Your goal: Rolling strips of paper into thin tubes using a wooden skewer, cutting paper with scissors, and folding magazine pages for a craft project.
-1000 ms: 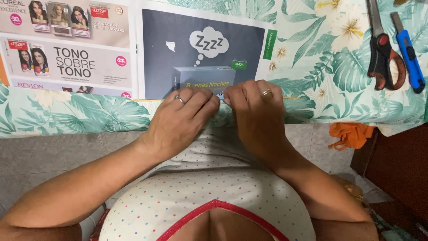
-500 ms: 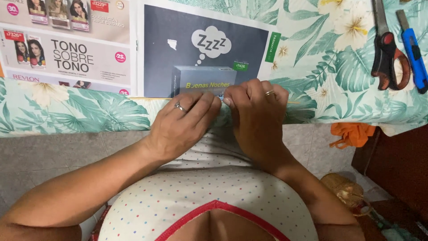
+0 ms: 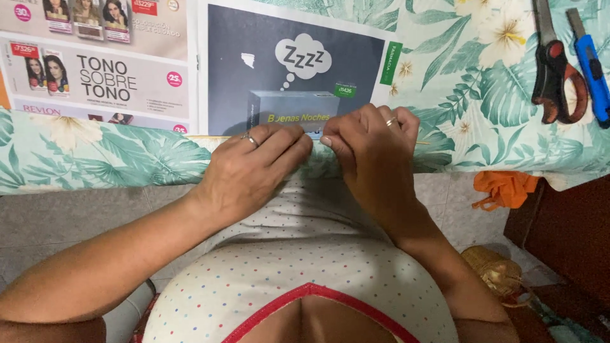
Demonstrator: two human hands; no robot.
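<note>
A dark blue catalogue page (image 3: pixel 279 51) lies on the leaf-print tablecloth (image 3: pixel 470 95). A thin wooden stick (image 3: pixel 210 136) runs along the page's near edge and pokes out on both sides of my hands. My left hand (image 3: pixel 254 168) and my right hand (image 3: pixel 375 149) sit side by side at the table's front edge. Their fingertips almost touch and pinch the page's near edge against the stick. Each hand wears a ring. The part of the edge under my fingers is hidden.
A second catalogue page (image 3: pixel 95 70) lies at the left. Red-handled scissors (image 3: pixel 553 76) and a blue utility knife (image 3: pixel 591 63) rest at the far right. An orange cloth (image 3: pixel 505 190) hangs below the table edge, next to dark brown furniture (image 3: pixel 572 235). Grey floor tiles (image 3: pixel 70 216) lie below.
Both hands have stayed at the page's near edge. The fingertips have drawn a little closer together and curled over the edge.
</note>
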